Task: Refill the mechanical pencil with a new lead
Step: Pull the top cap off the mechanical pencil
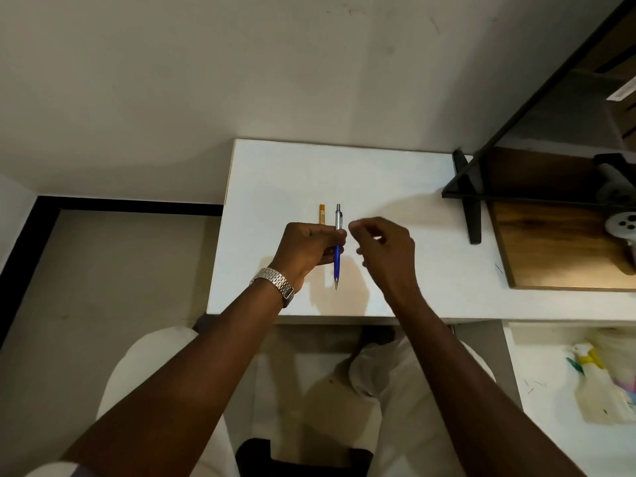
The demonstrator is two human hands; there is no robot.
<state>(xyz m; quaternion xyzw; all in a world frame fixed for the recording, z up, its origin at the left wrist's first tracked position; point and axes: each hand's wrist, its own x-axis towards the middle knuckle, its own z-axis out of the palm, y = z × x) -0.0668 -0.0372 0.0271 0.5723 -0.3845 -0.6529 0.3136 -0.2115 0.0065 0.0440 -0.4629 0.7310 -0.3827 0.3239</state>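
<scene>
We pinch the pencil (337, 247) in our left hand (308, 249) above the table (395, 187), cap end away, so our right hand (385, 249), empty and loosely curled, can reach the cap, the lead case (322, 214) lying beyond.

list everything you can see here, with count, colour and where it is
mechanical pencil: 1, blue and silver, held in the left hand above the table, tip toward the person
lead case: 1, orange, flat on the table just left of the pencil
table: 1, white, centre
wooden board: 1, brown, right end of the table
black stand: 1, black, beside the board
wristwatch: 1, silver, left wrist
left hand: 1, gripping the pencil
right hand: 1, beside the pencil, fingers curled, not touching it
</scene>
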